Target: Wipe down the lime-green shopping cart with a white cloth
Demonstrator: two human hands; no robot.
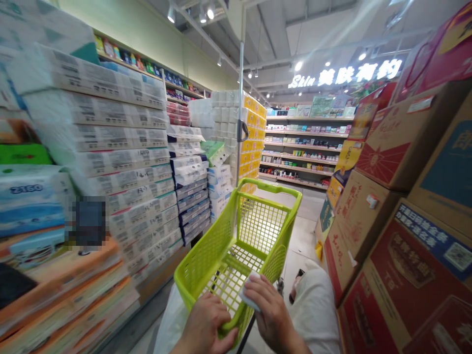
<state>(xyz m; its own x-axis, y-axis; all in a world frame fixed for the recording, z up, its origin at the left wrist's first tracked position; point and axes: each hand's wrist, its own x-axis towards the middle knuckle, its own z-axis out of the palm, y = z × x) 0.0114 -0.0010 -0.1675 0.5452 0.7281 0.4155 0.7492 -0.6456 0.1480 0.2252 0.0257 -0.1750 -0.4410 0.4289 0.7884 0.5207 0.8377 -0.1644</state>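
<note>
A lime-green plastic shopping basket [208,260] with lattice sides and floor stands in front of me, tilted in view. No goods show inside it. My left hand [208,319] is closed around the near rim, thumb on the outside and fingers over the edge. At the near right corner, my right hand [271,307] holds a folded white cloth or tissue [248,298] against the rim, its fingers pressed over it. Which material it is, I cannot tell. The underside of the right hand is hidden.
Stacks of plastic-wrapped paper packs [125,130] rise on the left. Printed cartons [372,221] are piled close on the right. A metal pole [241,93] stands beyond the basket, with product shelves [302,145] farther back. My white-clad leg [313,305] is beside the basket.
</note>
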